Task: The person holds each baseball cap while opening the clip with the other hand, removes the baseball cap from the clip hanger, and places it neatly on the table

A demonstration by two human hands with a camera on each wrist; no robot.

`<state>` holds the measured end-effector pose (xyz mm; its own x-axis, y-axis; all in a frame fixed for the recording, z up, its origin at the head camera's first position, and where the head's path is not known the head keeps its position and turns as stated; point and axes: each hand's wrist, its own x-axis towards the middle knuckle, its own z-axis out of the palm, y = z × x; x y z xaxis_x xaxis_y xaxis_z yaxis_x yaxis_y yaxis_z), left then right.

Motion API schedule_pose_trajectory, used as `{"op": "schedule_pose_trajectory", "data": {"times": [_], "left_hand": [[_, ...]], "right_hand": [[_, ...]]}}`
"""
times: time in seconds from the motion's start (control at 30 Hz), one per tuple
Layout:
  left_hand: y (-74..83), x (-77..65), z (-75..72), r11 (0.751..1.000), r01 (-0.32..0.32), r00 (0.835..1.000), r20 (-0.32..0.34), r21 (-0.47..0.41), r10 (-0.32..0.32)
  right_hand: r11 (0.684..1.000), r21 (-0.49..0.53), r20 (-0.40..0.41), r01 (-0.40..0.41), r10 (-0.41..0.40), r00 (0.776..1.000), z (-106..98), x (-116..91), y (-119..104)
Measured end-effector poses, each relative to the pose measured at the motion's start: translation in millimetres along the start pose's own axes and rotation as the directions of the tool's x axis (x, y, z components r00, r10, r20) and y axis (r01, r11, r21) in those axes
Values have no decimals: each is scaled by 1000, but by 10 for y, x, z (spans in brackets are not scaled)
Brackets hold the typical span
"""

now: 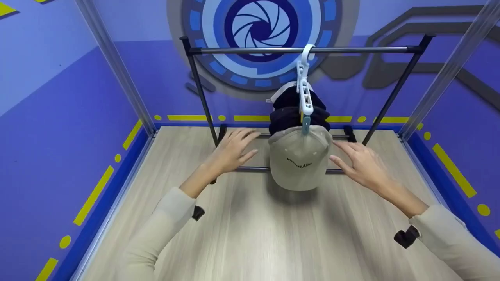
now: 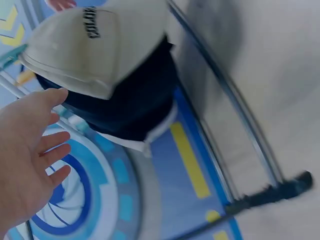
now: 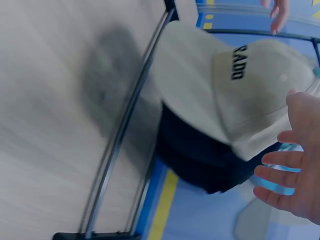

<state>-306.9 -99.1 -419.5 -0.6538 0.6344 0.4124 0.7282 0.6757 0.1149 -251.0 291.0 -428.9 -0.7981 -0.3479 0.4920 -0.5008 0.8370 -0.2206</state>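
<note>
A beige baseball cap [image 1: 299,164] with dark lettering hangs at the front of a row of caps. A teal clip [image 1: 306,125] holds it under a white multi-clip hanger [image 1: 306,93], hooked over the rack's bar. Behind it hang dark caps [image 1: 279,119] and a white one, partly hidden. My left hand [image 1: 236,150] is held out to the left of the caps, fingers extended, a gap between them in the head view. To the right, my right hand [image 1: 361,164] has its fingertips right at the beige cap's edge. Neither hand holds anything.
A dark metal rack [image 1: 250,50] stands on the wood-grain table [image 1: 250,242], its side posts sloping outward and low crossbars [image 1: 250,169] behind the caps. Blue printed panels [image 1: 70,109] enclose the table at the back and sides.
</note>
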Motion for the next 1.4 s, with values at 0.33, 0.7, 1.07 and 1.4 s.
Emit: {"op": "schedule_pose_trajectory", "data": {"times": [0.33,0.7,1.07,1.4], "left_hand": [[504,671,-51,943,-46,987,-160,-330,-8],[731,1032,-12,748,-23,981,-160,-663,-112],[766,1114,52,670,29,974,-129,-741,-185],[772,1084,66,582,44,965,-116,-812,-235]], "right_hand": [[981,183,-68,66,-54,996,-112,380,-205],[938,315,-54,145,-135,989,-21,626,-277],[900,432,-15,64,-63,998,58,734,-178],[865,500,35,48,-75,997,63,797,-193]]}}
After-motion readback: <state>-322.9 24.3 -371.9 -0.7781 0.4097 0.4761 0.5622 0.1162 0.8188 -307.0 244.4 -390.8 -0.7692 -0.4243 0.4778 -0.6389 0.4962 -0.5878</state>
